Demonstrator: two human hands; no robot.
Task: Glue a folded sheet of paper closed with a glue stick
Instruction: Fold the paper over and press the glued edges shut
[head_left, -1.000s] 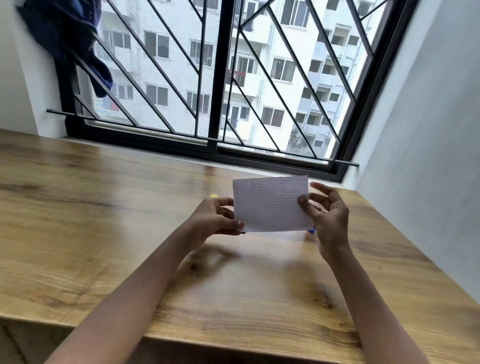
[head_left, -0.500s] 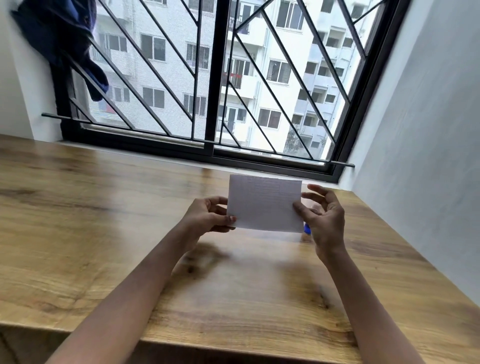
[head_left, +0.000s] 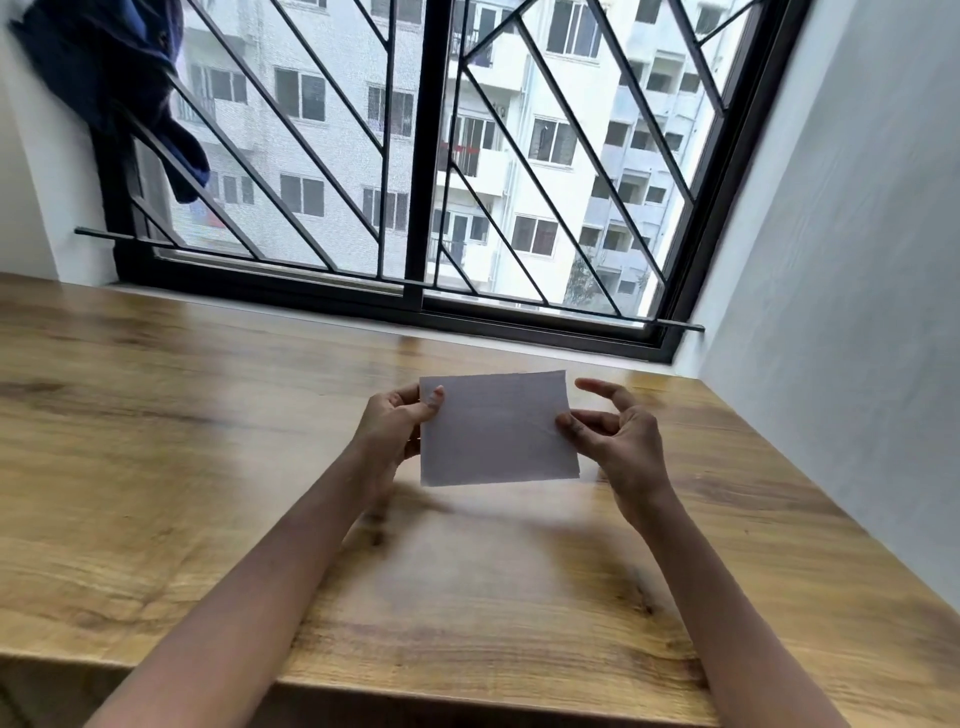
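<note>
A folded white sheet of paper (head_left: 496, 428) is held upright a little above the wooden table (head_left: 208, 441), with faint print showing through. My left hand (head_left: 397, 421) pinches its left edge, thumb on the near face. My right hand (head_left: 618, 431) grips the right edge between thumb and fingers, with the index finger lifted clear. No glue stick shows; the paper and my right hand cover the spot behind them.
A barred window (head_left: 426, 156) runs along the table's far side. A dark blue cloth (head_left: 114, 78) hangs at the upper left. A pale wall (head_left: 841, 312) borders the table on the right. The table's near edge lies just below my forearms.
The paper has tilted slightly and come a bit lower toward the table. My left thumb has shifted up to the top left corner. The blue object beside my right hand is out of sight.
</note>
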